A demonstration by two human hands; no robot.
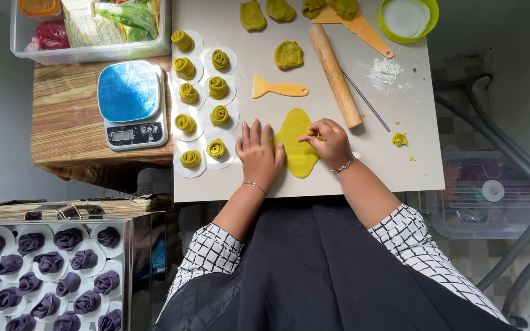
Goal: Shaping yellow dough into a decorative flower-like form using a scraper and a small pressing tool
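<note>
A flattened sheet of yellow-green dough (295, 153) lies on the pale work board (400, 165) in front of me. My left hand (257, 153) rests flat on the board with its fingers spread, its edge touching the dough's left side. My right hand (326, 140) pinches the dough's right edge, folding it inward. A wooden rolling pin (337, 75) lies slanted just beyond my right hand. A yellow plastic scraper (279, 89) sits beyond the dough.
Several rolled yellow-green dough roses on white paper rounds (202, 92) line the board's left side. A blue-topped kitchen scale (131, 104) stands on a wooden stool. Dough lumps (288, 54), a green flour bowl (407, 18), a thin metal stick (366, 101). Purple dough roses fill a steel tray (50, 270) lower left.
</note>
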